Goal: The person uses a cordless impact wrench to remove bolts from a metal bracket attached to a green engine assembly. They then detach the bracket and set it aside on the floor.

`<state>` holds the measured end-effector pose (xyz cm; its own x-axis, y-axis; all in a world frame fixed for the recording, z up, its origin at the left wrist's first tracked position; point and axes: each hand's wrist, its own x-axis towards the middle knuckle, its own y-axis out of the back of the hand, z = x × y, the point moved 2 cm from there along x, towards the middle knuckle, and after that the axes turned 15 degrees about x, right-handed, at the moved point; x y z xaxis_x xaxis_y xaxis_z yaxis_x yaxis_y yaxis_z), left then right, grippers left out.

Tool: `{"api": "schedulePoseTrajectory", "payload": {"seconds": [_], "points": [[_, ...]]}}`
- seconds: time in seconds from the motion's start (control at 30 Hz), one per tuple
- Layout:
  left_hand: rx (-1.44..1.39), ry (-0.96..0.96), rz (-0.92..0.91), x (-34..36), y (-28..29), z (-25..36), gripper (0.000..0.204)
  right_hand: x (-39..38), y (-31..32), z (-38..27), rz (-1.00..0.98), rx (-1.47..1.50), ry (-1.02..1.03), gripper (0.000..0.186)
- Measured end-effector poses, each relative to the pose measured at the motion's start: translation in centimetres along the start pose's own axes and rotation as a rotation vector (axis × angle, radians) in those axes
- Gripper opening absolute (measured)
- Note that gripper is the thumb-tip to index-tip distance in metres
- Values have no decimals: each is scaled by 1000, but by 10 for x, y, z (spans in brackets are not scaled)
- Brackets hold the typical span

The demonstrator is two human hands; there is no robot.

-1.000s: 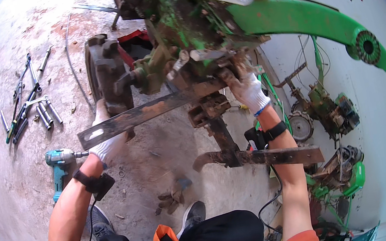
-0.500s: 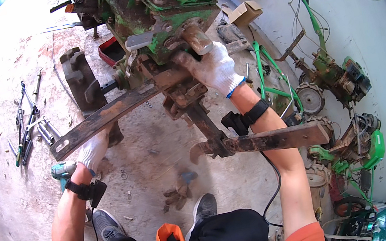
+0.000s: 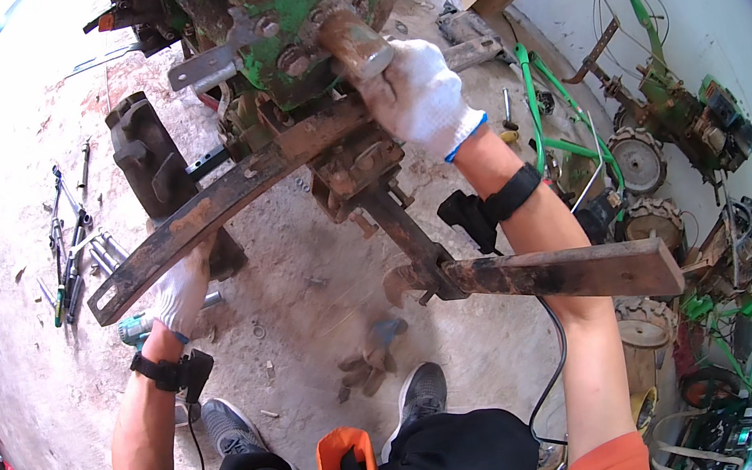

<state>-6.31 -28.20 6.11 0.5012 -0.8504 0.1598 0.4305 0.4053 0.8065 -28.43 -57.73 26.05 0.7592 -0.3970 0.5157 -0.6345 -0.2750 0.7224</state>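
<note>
Left hand (image 3: 181, 295), gloved, closed under the low end of the rusty blade bar (image 3: 223, 203), which slants up to the green machine (image 3: 292, 12); right hand (image 3: 418, 95), gloved, clamped on the bar's upper end beside the rusty shaft (image 3: 353, 40).

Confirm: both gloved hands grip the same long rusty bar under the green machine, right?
Not quite. In the head view only the left hand holds the long rusty bar; the right hand grips the rusty shaft sticking out of the green machine.
</note>
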Motion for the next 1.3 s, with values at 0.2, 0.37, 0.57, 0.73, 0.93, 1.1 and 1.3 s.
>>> {"api": "schedulePoseTrajectory", "payload": {"seconds": [0.2,0.37,0.57,0.73,0.93,1.1,1.3], "points": [[163,111,-184,-2,20,21,40,-4,4,-6,-81,42,-240,47],[-17,234,-165,2,30,40,47,1,9,-25,-145,12,-298,63],[-9,251,-127,0,31,42,48,5,11,-27,-180,6,-418,63],[-223,265,-95,0,29,39,58,-2,8,-13,-146,132,-349,51],[46,35,-73,0,29,33,66,-2,11,-19,-138,133,-369,54],[-44,4,-36,-1,22,21,61,-1,12,-20,-121,108,-377,50],[-300,-66,-71,2,22,27,47,-11,13,-8,-35,199,-146,42]]}}
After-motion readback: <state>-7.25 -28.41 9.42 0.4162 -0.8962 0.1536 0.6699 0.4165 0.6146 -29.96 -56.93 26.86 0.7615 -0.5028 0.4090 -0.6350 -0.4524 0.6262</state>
